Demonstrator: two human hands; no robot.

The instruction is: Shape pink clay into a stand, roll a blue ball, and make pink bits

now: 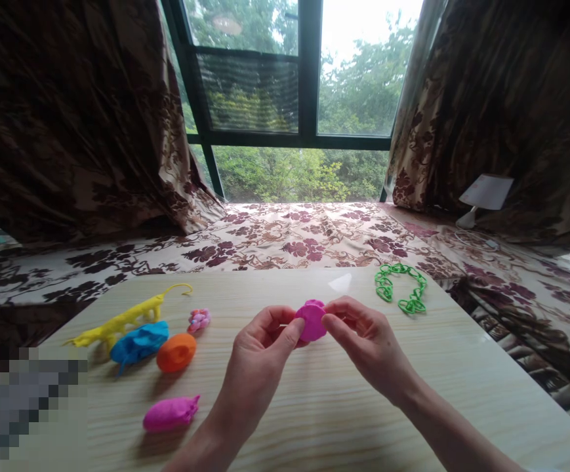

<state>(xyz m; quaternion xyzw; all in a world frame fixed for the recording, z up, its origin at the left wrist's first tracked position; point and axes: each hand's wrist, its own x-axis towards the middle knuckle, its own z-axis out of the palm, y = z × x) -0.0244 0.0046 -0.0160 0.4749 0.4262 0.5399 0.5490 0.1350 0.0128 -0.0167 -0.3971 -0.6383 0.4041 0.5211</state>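
Observation:
A flattened piece of bright pink modelling clay [313, 320] is held up over the table in front of me. My left hand [267, 344] pinches its left edge between thumb and fingers. On the opposite edge, my right hand [363, 337] grips it with thumb and forefinger. A larger pink clay roll [170, 414] with a ragged end lies left of my left forearm. Behind that roll sit an orange clay lump [176, 353] with a dent, a blue clay lump [140, 342] and a small pink-and-white clay piece [199, 320].
A long yellow clay figure [124, 319] with a thin curled tail lies at the far left of the pale wooden table [285, 432]. At the back right rests a green chain of linked loops [400, 286]. Beyond are a floral-covered ledge [304, 239], a small lamp [486, 191], curtains and a window.

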